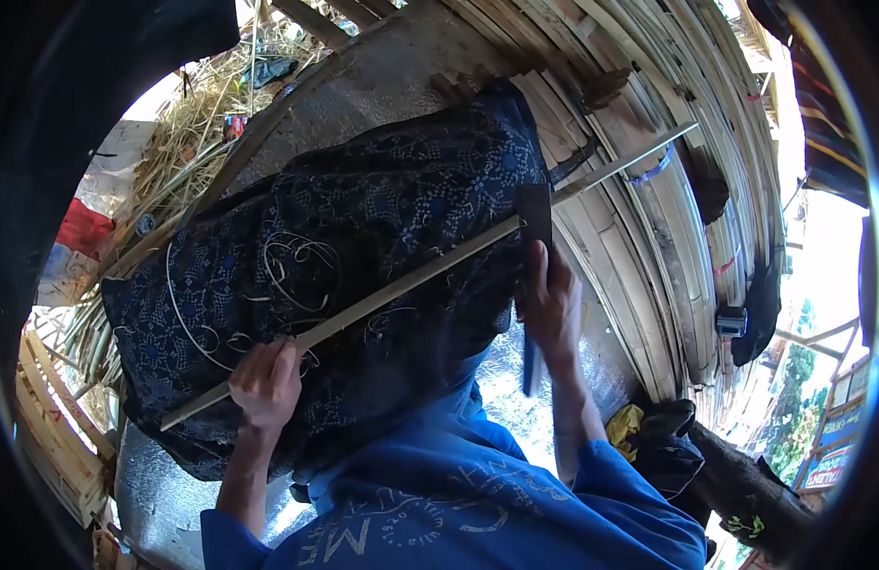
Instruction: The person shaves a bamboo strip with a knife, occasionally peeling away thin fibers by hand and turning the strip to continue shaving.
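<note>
Blue sleeves (458, 513) fill the near edge of the view, and both bare forearms reach out from them over the lap. Fingers (283, 366) of the left hand (266, 385) are curled shut around the near-left end of a long bamboo strip (401, 280), pinching it against the patterned dark cloth (363, 199) that covers the knees. Fingers (537, 275) of the right hand (552, 309) are wrapped tight on the handle of a knife (534, 228), whose broad dark blade stands across the strip about midway along it, touching it or just above it; the handle's lower end pokes out below the wrist.

The strip runs in a straight slant from near left to far right, past the cloth and out over a wall of split bamboo slats (668, 218). It looks light, thin and stiff along its length yet springy, with edges that could be sharp, so a hold close to the blade and another near the end would likely keep it from whipping. Pale curled shavings (297, 266) lie scattered on the cloth. Straw (192, 123) is heaped at the far left, and a yellow cloth (625, 427) sits near right beside a dark bundle.
</note>
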A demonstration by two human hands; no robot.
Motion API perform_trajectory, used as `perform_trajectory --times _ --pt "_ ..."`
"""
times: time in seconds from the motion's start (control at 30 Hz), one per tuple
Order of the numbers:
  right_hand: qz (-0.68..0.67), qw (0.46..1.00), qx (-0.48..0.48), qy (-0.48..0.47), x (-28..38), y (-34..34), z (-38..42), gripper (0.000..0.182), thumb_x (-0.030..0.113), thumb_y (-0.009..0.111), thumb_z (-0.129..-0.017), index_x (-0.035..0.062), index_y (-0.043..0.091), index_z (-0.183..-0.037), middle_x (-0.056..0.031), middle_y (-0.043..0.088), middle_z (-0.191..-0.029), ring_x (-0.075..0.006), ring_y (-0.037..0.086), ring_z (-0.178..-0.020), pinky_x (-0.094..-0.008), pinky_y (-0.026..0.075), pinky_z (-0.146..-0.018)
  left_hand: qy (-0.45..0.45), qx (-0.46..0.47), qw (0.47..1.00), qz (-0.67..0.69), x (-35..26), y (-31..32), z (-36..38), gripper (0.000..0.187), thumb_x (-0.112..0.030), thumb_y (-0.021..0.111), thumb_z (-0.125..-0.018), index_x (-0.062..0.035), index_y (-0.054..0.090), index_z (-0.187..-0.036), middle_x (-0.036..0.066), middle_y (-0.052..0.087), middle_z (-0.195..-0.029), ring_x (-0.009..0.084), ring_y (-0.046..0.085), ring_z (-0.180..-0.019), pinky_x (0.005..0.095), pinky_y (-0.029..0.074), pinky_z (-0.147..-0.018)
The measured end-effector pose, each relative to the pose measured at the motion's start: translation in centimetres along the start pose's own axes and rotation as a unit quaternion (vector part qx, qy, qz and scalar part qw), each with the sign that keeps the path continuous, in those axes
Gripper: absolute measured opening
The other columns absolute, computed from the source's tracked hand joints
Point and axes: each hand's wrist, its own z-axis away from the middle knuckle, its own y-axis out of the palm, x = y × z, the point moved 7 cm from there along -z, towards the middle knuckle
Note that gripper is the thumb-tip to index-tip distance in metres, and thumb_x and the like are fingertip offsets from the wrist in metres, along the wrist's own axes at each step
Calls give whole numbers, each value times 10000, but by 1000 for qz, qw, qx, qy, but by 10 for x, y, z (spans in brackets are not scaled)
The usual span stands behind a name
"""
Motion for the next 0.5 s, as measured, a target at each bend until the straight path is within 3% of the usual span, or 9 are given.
perform_trajectory --times 0.13,0.2,0.23,0.27,0.3,0.33,0.4,0.5 --pt "-49 994 -23 92 -3 -38 -34 414 368 438 -1019 5 614 -925 -71 547 -558 -151 570 -474 -334 437 -443 14 0 1000 0 -2 1 0 124 -68 689 -830 -24 583 -878 93 648 -742 241 618 -579 333 489 -489" --pt "-56 991 -14 121 -1 -34 -36 426 376 436 -1019 0 623 -945 -92 549 -577 -181 590 -513 -368 461 -485 3 2 1000 -6 0 2 -1 136 -82 693 -832 -28 578 -879 88 650 -743 239 615 -573 332 485 -484" --pt "-25 998 2 56 -17 -14 -33 399 361 455 -1013 -2 616 -976 -163 592 -641 -263 610 -561 -434 484 -562 2 -4 1000 -7 0 1 -2 136 -82 693 -832 -28 578 -879 88 650 -743 239 615 -573 332 485 -484" --pt "-23 999 27 -7 6 2 -13 339 326 484 -1002 5 595 -1019 -243 629 -741 -398 647 -683 -501 486 -657 2 -2 1000 -4 1 1 -3 142 -89 697 -832 -33 575 -880 84 648 -739 238 616 -572 331 483 -481" --pt "-40 995 93 -2 20 24 11 278 294 504 -991 31 574 -1049 -291 636 -822 -485 631 -795 -519 484 -700 3 3 1000 -3 1 1 -3 149 -96 701 -832 -38 573 -881 80 646 -735 236 616 -571 331 481 -477" --pt "41 988 146 -23 38 32 23 252 292 496 -994 57 563 -1052 -303 634 -837 -515 604 -866 -540 483 -724 5 2 1000 -7 1 0 -3 149 -96 701 -832 -38 573 -881 80 646 -735 236 616 -571 331 481 -477" --pt "-38 994 84 -54 37 23 18 272 306 484 -998 48 555 -1048 -309 628 -826 -508 611 -849 -535 487 -711 1 -5 1000 13 2 0 -2 163 -115 712 -827 -49 573 -879 71 637 -722 232 610 -561 328 474 -466" --pt "-30 999 -34 30 13 -18 -27 384 346 482 -1002 -4 605 -901 -227 607 -675 -385 616 -617 -428 454 -562 0 0 1000 6 2 0 -1 170 -123 720 -824 -55 571 -871 65 627 -710 227 600 -551 328 467 -457"
